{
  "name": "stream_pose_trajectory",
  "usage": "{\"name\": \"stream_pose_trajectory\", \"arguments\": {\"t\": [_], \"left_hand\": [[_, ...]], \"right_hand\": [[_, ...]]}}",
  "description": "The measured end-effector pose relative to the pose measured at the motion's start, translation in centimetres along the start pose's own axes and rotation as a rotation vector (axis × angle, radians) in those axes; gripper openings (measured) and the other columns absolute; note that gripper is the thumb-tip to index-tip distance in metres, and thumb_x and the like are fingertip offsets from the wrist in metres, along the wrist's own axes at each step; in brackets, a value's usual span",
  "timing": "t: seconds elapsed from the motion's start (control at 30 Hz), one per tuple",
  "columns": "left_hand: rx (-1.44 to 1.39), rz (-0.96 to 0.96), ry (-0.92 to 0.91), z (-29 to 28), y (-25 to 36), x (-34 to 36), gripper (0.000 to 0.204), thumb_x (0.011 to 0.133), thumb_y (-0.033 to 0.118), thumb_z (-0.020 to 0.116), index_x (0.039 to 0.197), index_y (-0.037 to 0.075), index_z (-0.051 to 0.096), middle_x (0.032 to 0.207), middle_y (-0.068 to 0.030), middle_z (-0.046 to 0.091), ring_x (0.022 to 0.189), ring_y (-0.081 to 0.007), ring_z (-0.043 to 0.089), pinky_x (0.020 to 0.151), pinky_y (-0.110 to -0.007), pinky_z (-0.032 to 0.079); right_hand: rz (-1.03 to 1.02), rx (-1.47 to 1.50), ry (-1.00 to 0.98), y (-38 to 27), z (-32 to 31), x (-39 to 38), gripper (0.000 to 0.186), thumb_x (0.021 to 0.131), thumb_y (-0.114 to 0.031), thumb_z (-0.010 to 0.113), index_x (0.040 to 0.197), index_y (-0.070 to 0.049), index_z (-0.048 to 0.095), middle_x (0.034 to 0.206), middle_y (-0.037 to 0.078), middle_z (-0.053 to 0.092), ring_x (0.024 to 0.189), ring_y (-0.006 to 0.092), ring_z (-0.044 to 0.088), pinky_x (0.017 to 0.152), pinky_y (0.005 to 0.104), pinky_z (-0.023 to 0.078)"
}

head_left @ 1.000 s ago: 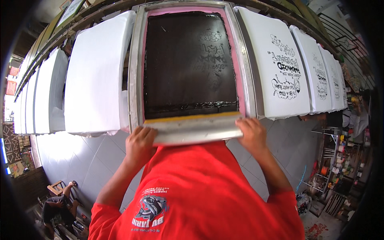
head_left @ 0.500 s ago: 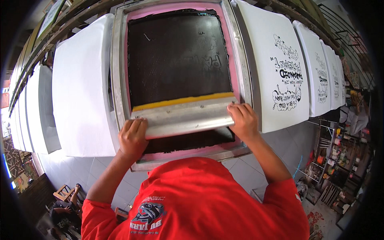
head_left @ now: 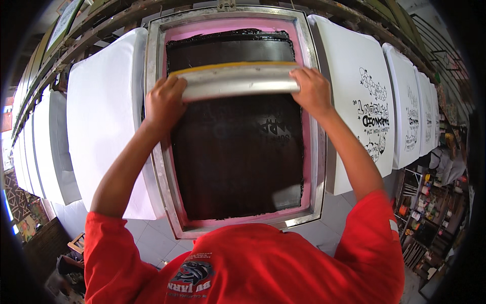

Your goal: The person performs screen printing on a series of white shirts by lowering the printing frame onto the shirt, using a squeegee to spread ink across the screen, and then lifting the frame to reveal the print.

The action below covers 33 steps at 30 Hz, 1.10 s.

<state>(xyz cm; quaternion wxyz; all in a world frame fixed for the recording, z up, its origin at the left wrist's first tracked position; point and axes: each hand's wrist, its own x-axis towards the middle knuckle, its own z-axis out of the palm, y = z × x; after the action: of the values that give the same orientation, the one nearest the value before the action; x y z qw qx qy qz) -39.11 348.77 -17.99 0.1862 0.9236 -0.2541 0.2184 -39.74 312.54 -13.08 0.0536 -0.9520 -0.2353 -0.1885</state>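
A wide squeegee with a metal holder and a yellow blade edge spans the upper part of a screen printing frame. My left hand grips its left end, and my right hand grips its right end. Both hands are closed, fingers wrapped over the holder. Black ink coats the mesh inside a pink border. Faint lettering shows through the ink below the squeegee. A thick ridge of ink lies along the far edge. Whether the blade touches the mesh cannot be made out.
A blank white shirt on a board stands left of the frame, with several more beyond. On the right, a white shirt with a black print heads another row. Shelves with small containers stand at lower right. A person is at lower left.
Both hands have moved the squeegee away from me, from the near part of the frame to the far part. My arms are stretched further, and the frame appears slightly lower in view.
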Motion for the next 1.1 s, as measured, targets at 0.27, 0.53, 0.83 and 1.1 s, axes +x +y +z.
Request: {"name": "stream_pose_trajectory", "arguments": {"t": [0.27, 0.53, 0.83, 1.1], "left_hand": [[-0.023, -0.099, -0.274, -0.8, -6.5, 11.4, 0.025, 0.069, 0.022, 0.069, 0.089, 0.007, 0.066, 0.091, -0.0182, 0.067, 0.088, -0.0389, 0.063, 0.079, -0.047, 0.051], [-0.037, -0.055, -0.23, -8.6, -2.8, 11.0, 0.024, 0.068, 0.018, 0.071, 0.088, 0.006, 0.066, 0.09, -0.0191, 0.066, 0.089, -0.0399, 0.062, 0.077, -0.047, 0.05], [-0.202, -0.097, -0.103, -16.6, 12.4, -11.2, 0.031, 0.059, -0.004, 0.065, 0.089, 0.006, 0.062, 0.087, -0.0107, 0.063, 0.087, -0.0329, 0.061, 0.074, -0.043, 0.051], [-0.182, -0.074, -0.119, -14.6, 19.3, -27.0, 0.034, 0.058, -0.001, 0.066, 0.091, 0.005, 0.063, 0.09, -0.0058, 0.063, 0.091, -0.0258, 0.06, 0.075, -0.036, 0.052]], "right_hand": [[0.081, -0.059, -0.318, 4.7, -1.3, 12.9, 0.032, 0.069, -0.036, 0.079, 0.082, -0.009, 0.067, 0.078, 0.015, 0.068, 0.084, 0.0361, 0.065, 0.07, 0.0466, 0.051], [0.086, -0.059, -0.215, 1.5, -8.7, 10.5, 0.036, 0.07, -0.036, 0.079, 0.085, -0.005, 0.066, 0.082, 0.016, 0.066, 0.08, 0.0374, 0.063, 0.071, 0.0443, 0.049], [0.115, 0.048, -0.099, -11.8, -17.7, -10.9, 0.03, 0.06, -0.005, 0.076, 0.089, -0.007, 0.066, 0.087, 0.009, 0.067, 0.082, 0.031, 0.062, 0.07, 0.0413, 0.051], [0.098, 0.04, -0.042, -18.9, -15.4, -27.8, 0.032, 0.06, 0.001, 0.069, 0.091, -0.008, 0.066, 0.094, 0.004, 0.067, 0.089, 0.0237, 0.063, 0.076, 0.0355, 0.053]]}}
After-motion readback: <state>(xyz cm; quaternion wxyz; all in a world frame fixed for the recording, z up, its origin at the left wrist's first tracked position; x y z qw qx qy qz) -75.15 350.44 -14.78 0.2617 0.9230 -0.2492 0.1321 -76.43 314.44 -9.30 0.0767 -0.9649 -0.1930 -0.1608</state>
